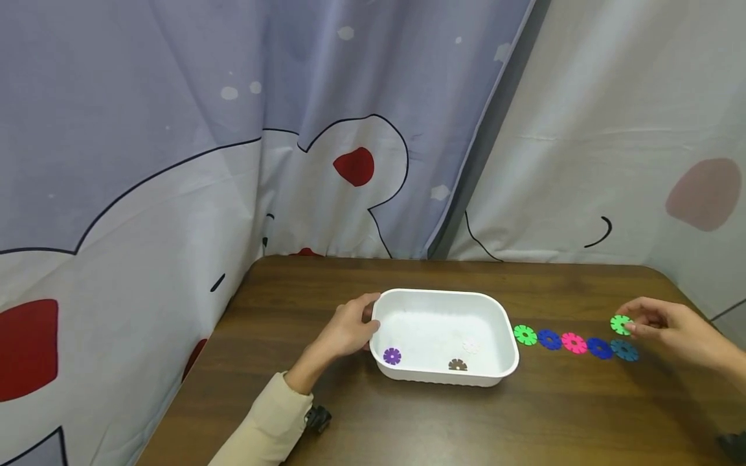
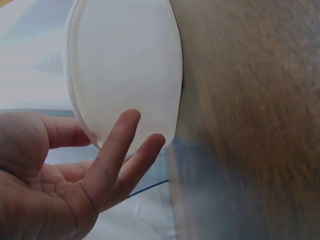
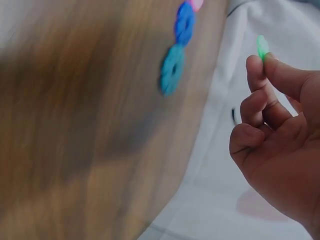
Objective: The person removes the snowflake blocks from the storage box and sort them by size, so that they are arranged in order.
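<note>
Head view, taking the white tray (image 1: pixel 431 323) as the clock's centre: nearest comes a cream sleeve (image 1: pixel 265 424) at eight o'clock, with a small dark device (image 1: pixel 318 419) at its cuff.

The tray sits on the brown surface (image 1: pixel 408 427). Inside it, a brown disc (image 1: pixel 458 364) lies at five o'clock, only its upper half showing; a purple disc (image 1: pixel 392 356) at eight; and near four what is probably a white or clear disc (image 1: pixel 469 347), too faint to be sure.

Outside, a row runs along three o'clock. From near to far: teal disc (image 1: pixel 624 350), blue disc (image 1: pixel 599 348), pink disc (image 1: pixel 574 343), dark blue disc (image 1: pixel 550 339) and end green disc (image 1: pixel 525 334), just beside the tray.

At nine o'clock the left hand (image 1: pixel 348 327) has a narrow grip on the tray's rim; the left wrist view shows two fingers (image 2: pixel 109 155) stretched along the outer wall. Out at three o'clock, past the row, the right hand (image 1: pixel 676 325) pinches the raised green disc (image 1: pixel 619 325) between thumb and forefinger, off the surface, at twelve o'clock from the teal disc.

Farthest, a bluish curtain (image 1: pixel 350 65) hangs toward eleven o'clock and a pale curtain (image 1: pixel 600 129) toward one.
</note>
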Demonstrator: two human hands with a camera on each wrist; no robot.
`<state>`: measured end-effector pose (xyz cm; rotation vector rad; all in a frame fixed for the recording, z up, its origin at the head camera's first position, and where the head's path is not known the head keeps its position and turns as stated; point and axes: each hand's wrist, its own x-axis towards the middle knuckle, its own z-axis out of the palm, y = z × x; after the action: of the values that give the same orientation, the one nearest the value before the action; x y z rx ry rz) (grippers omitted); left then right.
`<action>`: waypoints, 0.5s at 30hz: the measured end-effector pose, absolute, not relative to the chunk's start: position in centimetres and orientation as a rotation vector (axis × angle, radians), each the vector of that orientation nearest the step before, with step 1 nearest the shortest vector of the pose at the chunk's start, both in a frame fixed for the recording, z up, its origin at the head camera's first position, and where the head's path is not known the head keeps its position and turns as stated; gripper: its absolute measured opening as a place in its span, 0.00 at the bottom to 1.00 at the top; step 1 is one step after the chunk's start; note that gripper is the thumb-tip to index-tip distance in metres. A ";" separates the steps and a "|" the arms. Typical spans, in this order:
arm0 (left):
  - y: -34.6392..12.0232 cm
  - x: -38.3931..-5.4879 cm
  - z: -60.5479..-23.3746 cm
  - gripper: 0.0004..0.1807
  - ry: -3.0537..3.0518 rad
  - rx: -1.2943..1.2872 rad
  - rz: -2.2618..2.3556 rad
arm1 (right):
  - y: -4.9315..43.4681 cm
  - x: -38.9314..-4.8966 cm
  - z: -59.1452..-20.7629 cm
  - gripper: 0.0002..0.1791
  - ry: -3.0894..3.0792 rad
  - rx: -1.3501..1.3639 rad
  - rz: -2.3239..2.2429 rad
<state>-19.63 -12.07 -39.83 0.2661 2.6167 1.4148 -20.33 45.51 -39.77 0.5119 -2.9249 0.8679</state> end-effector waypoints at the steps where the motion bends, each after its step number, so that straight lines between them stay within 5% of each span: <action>1: -12.1 -19.6 -39.8 0.32 2.617 0.264 1.416 | 46.0 -20.2 -39.9 0.10 -2.928 0.500 0.869; 15: -12.1 -19.6 -39.8 0.31 2.616 0.268 1.417 | 50.9 -19.9 -43.2 0.10 -2.884 0.506 0.890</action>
<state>-19.61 -12.12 -39.78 0.2684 2.6162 1.4165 -19.88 50.91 -43.19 0.5063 -2.8845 0.8903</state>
